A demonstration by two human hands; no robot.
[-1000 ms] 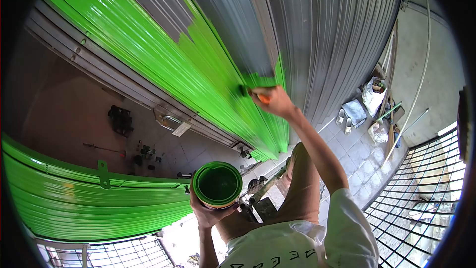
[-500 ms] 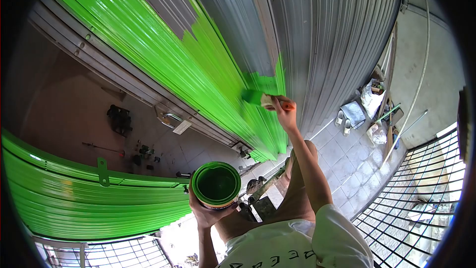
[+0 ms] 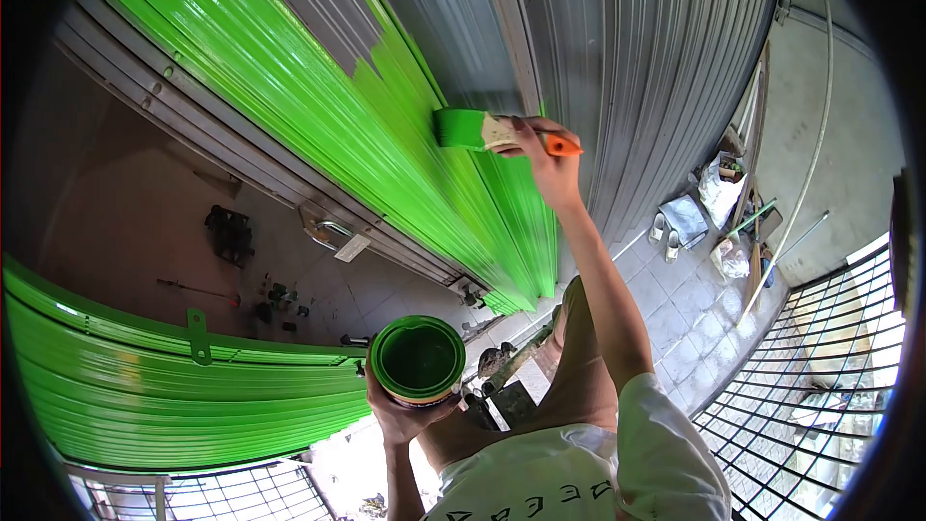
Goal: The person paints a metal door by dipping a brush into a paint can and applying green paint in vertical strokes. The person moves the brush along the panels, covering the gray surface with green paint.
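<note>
My right hand grips a wide paintbrush with an orange-tipped handle and green-coated bristles. The bristles rest against a ribbed metal shutter door, at the border between bright green paint and bare grey metal. Wet-looking green covers its left and lower slats, while the upper and right slats are grey. Down at the bottom middle, my left hand is wrapped round an open paint can. Dark green paint shows inside the can, and its rim is smeared green.
A green door panel stands at the lower left, and a door handle sits on the grey frame. On the tiled floor at right are white shoes, bags and poles. A black metal grille borders the lower right.
My right hand has moved the brush up along the shutter, a little to the left at the bristles. The left hand and can stay almost in place.
</note>
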